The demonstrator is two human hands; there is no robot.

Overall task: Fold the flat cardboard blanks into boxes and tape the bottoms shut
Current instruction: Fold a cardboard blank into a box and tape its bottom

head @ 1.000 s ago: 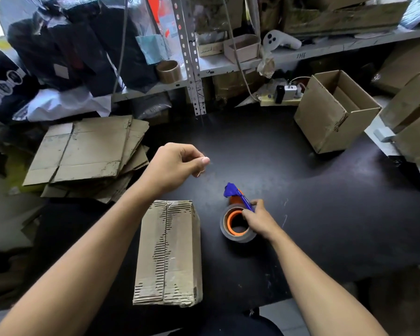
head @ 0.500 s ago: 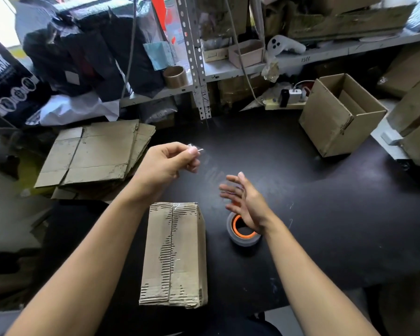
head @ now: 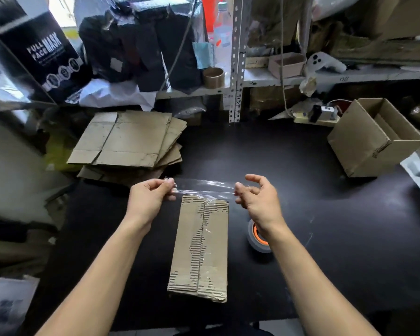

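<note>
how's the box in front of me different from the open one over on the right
The near box lies with closed flaps up, their outer paper torn along the centre seam; the far box is tipped, its open mouth up and right. The near one looks narrower; the far one's skin looks intact. Both are brown corrugated cardboard on the black table.

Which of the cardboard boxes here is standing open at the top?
The box at the right edge of the table: its top gapes open. The box between the hands lies closed, seam up, and the stack at the left is still flat blanks.

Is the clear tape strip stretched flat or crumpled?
Stretched flat: the strip spans taut between left hand and right hand, above the box's far end.
</note>
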